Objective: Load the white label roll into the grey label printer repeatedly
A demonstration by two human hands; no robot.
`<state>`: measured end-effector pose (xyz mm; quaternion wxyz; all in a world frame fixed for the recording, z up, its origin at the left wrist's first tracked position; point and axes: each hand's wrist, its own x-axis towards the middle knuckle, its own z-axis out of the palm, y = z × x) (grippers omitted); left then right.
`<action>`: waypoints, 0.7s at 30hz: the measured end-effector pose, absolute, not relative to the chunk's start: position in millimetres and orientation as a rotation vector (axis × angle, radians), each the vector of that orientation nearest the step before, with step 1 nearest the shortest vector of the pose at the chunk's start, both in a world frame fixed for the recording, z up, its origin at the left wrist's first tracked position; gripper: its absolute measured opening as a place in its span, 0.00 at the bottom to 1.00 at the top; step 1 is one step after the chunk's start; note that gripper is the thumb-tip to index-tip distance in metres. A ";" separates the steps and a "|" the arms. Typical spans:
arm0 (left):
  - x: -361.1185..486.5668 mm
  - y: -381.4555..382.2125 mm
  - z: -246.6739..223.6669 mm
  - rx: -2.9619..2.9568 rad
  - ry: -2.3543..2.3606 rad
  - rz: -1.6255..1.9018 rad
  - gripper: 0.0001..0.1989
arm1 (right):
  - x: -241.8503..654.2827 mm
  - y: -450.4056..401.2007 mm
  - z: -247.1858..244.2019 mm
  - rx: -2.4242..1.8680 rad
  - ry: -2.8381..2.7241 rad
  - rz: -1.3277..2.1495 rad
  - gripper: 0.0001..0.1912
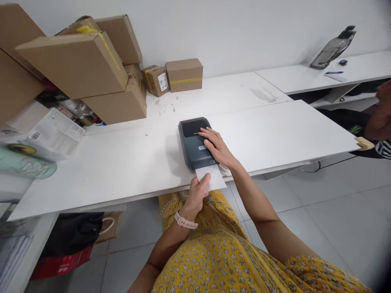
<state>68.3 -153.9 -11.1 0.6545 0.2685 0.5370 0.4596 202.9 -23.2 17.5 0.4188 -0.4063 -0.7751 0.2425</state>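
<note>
Left hand: the left hand [197, 194], nearest the camera and wearing a pale wristband, is closed in a pinch on the near corner of the label [211, 178], thumb on top; a grip at the free edge gives a line of pull away from the machine.
Label: a blank white sheet that sticks out of the printer's front slot and overhangs the table edge, so it hangs clear for the fingers.
Right hand: the right hand [216, 147] lies flat and open on the printer's lid, fingers spread toward the dark window, grasping nothing; the downward press would keep the light casing from sliding.
Printer: the dark grey printer [193, 143] stands at the near edge of the white table [122, 171], slot facing the person, within easy reach.
Boxes: cardboard boxes [91, 69] are stacked at the far left against the wall, well apart from the working spot.
Side shelf: a water bottle [332, 49] leans on the far right counter; another person's arm [380, 118] shows at the right margin.
</note>
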 end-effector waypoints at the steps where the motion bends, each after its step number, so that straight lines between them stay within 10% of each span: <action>1: 69.0 -155.6 -9.9 0.566 1.214 1.040 0.30 | 202.9 -22.9 17.5 -1.020 -1.948 0.605 0.26; 21: 50.6 -149.1 -57.7 1.168 1.412 1.026 0.26 | 212.9 1.3 40.1 -0.954 -2.139 0.820 0.31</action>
